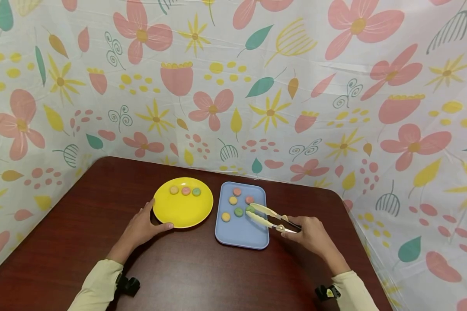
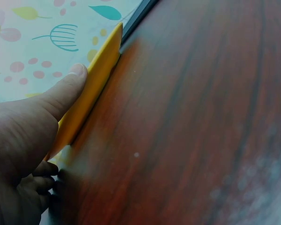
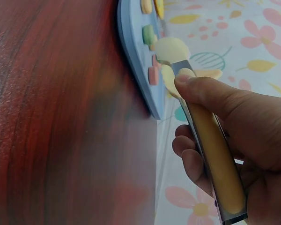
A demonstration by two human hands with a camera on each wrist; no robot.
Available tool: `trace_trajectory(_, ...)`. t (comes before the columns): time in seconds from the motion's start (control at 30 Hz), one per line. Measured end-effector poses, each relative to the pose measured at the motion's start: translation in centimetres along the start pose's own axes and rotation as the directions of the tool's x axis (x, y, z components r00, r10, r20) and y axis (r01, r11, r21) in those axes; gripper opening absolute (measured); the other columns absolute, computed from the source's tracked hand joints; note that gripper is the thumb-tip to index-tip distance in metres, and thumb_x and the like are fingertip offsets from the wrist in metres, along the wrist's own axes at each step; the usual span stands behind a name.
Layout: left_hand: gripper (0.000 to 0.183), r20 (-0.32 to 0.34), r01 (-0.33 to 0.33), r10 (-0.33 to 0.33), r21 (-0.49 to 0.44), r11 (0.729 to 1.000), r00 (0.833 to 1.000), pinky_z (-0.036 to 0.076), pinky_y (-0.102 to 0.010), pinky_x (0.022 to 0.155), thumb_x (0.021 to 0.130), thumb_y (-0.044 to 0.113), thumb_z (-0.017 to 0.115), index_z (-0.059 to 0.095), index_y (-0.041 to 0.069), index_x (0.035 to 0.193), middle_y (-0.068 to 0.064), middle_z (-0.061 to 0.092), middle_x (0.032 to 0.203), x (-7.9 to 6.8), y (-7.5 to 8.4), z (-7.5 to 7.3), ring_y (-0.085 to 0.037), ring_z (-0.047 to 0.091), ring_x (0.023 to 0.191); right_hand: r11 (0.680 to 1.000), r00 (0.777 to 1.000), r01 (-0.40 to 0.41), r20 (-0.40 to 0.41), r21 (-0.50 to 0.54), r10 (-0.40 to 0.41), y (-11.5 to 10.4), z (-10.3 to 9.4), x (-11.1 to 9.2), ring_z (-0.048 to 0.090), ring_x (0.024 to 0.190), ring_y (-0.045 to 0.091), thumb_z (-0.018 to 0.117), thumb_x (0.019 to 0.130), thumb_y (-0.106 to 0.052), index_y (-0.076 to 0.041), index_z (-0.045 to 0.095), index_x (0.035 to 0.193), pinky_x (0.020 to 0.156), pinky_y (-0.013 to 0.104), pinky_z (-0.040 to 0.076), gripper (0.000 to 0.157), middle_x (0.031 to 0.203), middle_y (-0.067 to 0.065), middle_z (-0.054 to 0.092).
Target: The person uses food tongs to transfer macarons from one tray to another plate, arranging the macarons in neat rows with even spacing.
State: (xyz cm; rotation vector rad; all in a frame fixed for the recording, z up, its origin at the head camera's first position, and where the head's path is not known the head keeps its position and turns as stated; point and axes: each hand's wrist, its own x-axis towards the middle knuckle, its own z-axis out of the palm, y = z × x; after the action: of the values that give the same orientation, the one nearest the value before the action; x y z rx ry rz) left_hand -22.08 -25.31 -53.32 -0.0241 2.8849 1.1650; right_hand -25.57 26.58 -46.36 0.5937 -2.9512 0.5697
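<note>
My left hand holds the rim of a round yellow plate, its thumb on the near edge and its fingers along the left side. A beige, a pink and a green macaron lie in a row on that plate. My right hand grips metal tongs with cream-coloured tips, thumb pressed along one arm in the right wrist view. The spread tips straddle a green macaron on the blue tray. Around it are another green macaron, two pink and two yellow ones.
Plate and tray stand side by side on a dark red-brown wooden table. Behind and beside the table hangs a white sheet printed with flowers and leaves. Black camera straps circle both wrists over light sleeves.
</note>
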Motion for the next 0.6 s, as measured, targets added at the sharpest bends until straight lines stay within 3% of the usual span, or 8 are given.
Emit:
trace_trajectory(0.23,0.129,-0.01,-0.01,0.01,0.005,1.0,1.0,0.033,-0.073,0.11,0.077,0.068,0.078,0.01,0.001,0.163,-0.032,0.025,0.162,-0.1,0.0,0.0,-0.058,0.025,0.146,1.0,1.0,0.004,0.003,0.015,-0.004,-0.5,-0.6,0.6,0.051,0.07,0.012,0.089,0.08,-0.031,-0.004,0.074,0.125,0.056,0.026,0.041,0.054,0.104,0.007,0.077)
trace_trajectory(0.6,0.129,-0.01,-0.011,0.011,0.005,1.0,1.0,0.03,-0.073,0.11,0.077,0.068,0.078,0.009,0.0,0.163,-0.032,0.024,0.162,0.0,-0.1,0.1,-0.059,0.022,0.146,0.996,0.996,0.084,-0.012,0.03,-0.084,-1.8,-1.7,2.0,0.052,0.069,0.01,0.089,0.08,-0.031,-0.003,0.074,0.125,0.056,0.025,0.04,0.054,0.107,0.008,0.077)
